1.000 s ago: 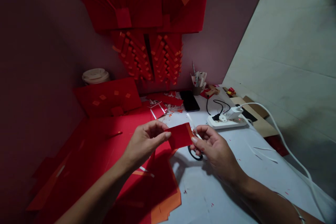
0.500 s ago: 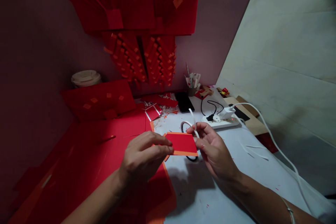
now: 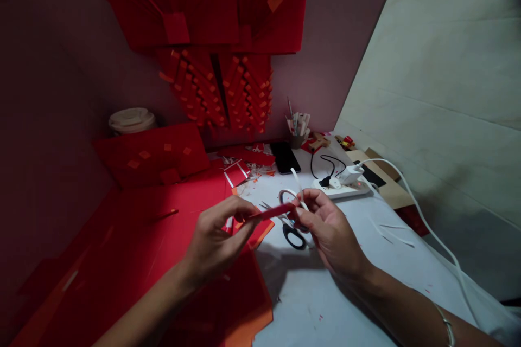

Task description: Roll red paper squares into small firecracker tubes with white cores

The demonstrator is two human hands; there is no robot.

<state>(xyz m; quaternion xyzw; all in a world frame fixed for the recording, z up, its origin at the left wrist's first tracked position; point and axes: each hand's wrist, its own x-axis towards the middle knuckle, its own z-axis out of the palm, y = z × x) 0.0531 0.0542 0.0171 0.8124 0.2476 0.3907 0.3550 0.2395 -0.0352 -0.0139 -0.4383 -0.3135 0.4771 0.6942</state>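
Note:
My left hand (image 3: pixel 220 233) pinches the left end of a small red paper piece (image 3: pixel 277 210), which is turned nearly edge-on to me. At its other end, my right hand (image 3: pixel 328 225) has closed fingers, with a thin white strip (image 3: pixel 296 180) standing up between them. Whether the right fingers also grip the paper, I cannot tell. Below the paper lies a pair of scissors (image 3: pixel 293 237) with black handles, partly hidden by my right hand. A ring-shaped roll of tape (image 3: pixel 287 194) shows just behind the fingers.
Large red paper sheets (image 3: pixel 150 233) cover the left of the table. A power strip (image 3: pixel 344 188) with a white cable stands at the right. Farther back are a black phone (image 3: pixel 286 157), a pen cup (image 3: pixel 298 133) and paper scraps (image 3: pixel 248 165). Red paper decorations (image 3: pixel 244 92) hang above.
The small red paper has tilted from showing its flat face with orange edges to nearly edge-on. The scissors beneath it have come into fuller view. My left fingers have shifted slightly.

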